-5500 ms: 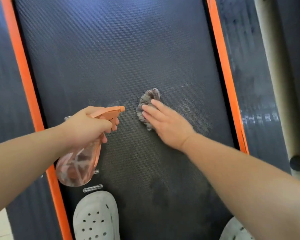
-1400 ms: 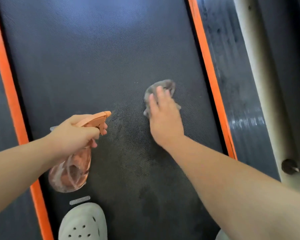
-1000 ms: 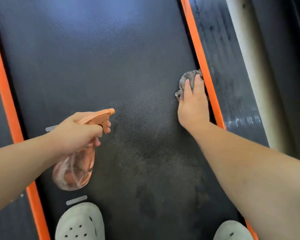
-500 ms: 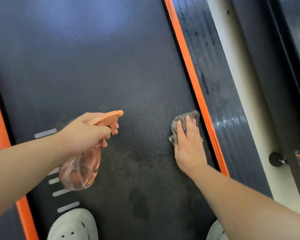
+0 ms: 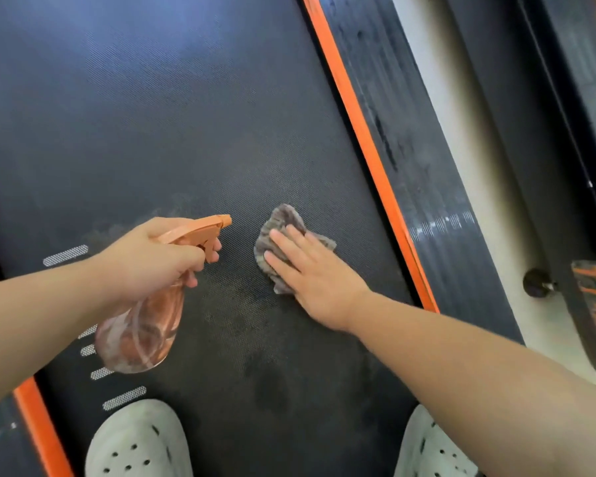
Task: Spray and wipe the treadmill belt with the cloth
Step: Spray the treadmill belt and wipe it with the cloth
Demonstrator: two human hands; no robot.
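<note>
- The treadmill belt [image 5: 186, 132] is filling most of the head view. It is showing a dark, finely dimpled surface, with a dull grey haze around the hands and darker blotches, possibly damp, nearer the feet.
- The cloth [image 5: 284, 216], grey, striped and crumpled, is lying on the belt right of centre, near the orange edge strip [image 5: 358, 132] but apart from it.
- The right hand [image 5: 310, 270] is pressing the cloth down with straight, slightly spread fingers, its palm covering the cloth's near part.
- The left hand [image 5: 152, 259] is gripping the neck of the spray bottle [image 5: 138, 339], fingers curled at the trigger. The translucent peach bottle is hanging above the belt, nozzle pointing toward the cloth.
- Two white perforated clogs [image 5: 138, 442] are standing on the belt at the lower edge.
</note>
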